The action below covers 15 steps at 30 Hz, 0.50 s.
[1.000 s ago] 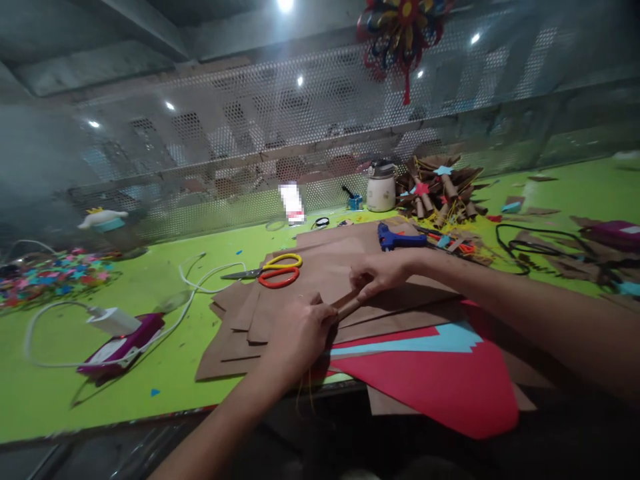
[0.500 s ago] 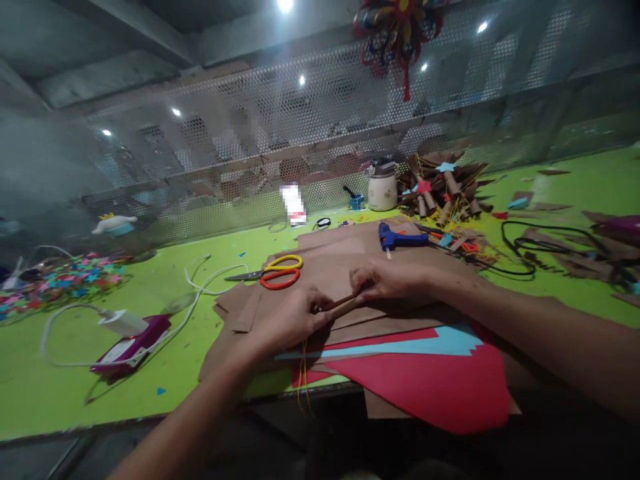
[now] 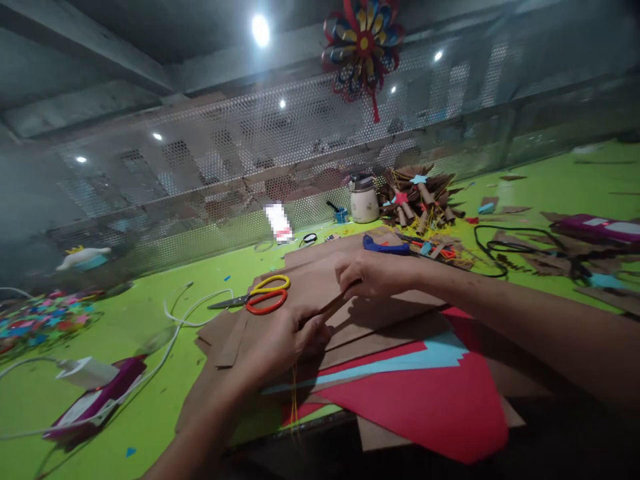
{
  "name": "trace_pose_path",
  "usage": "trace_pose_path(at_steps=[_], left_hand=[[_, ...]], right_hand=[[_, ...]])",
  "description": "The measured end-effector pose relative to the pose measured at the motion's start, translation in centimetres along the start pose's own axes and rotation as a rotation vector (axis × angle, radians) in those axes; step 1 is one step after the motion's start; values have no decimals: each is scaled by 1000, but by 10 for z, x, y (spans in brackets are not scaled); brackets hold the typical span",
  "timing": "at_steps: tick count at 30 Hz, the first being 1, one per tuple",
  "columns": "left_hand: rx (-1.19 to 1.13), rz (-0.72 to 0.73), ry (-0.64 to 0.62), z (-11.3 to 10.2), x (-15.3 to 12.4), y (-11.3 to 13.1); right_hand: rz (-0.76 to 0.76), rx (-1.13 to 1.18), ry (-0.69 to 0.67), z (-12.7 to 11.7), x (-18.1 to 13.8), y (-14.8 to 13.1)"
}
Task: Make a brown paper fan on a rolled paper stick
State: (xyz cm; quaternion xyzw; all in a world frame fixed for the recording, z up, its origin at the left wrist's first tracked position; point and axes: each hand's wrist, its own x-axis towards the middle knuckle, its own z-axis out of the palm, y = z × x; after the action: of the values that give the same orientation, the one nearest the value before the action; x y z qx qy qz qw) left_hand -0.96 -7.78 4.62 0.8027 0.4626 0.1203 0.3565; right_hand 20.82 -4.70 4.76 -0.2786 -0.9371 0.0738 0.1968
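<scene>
Between my two hands a narrow rolled strip of brown paper [image 3: 336,303] is stretched at a slant. My left hand [image 3: 305,333] is closed round its lower end, with yellow string [image 3: 295,393] hanging below. The upper end is pinched in the fingers of my right hand [image 3: 363,275]. Both hands are just above a stack of brown paper sheets [image 3: 390,320]. Scissors [image 3: 267,295] with one yellow and one red-orange handle lie left of them on the stack. Behind my right hand is a blue glue gun [image 3: 387,247], partly hidden.
Red paper [image 3: 425,407] and light blue paper [image 3: 440,350] overhang the near edge. At left lie a purple power strip [image 3: 100,393] with a white cable and many small paper stars [image 3: 50,320]. A white jar [image 3: 364,203] and bundled brown paper rolls [image 3: 423,197] stand behind.
My right hand has risen slightly relative to the left, so the brown strip slants more steeply and stands clear of the stack. The head view has shifted right and tilted up a little.
</scene>
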Motion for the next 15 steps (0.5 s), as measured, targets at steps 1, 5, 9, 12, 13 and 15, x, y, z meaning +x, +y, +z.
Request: trace_pose_path(at_steps=[1, 5, 9, 12, 13, 15], left_hand=[[-67, -4, 0, 2, 3, -3], [-245, -41, 78, 7, 21, -24], [-312, -52, 121, 4, 33, -39], [-339, -63, 133, 0, 36, -42], [-345, -66, 142, -1, 37, -42], [-341, -69, 156, -4, 38, -43]], right_hand=[[-16, -50, 18, -3, 1, 4], [39, -232, 230, -23, -3, 29], [413, -308, 492, -36, -22, 80], [615, -330, 419, -27, -36, 115], [634, -326, 389, -21, -38, 122], [656, -308, 343, -9, -41, 131]])
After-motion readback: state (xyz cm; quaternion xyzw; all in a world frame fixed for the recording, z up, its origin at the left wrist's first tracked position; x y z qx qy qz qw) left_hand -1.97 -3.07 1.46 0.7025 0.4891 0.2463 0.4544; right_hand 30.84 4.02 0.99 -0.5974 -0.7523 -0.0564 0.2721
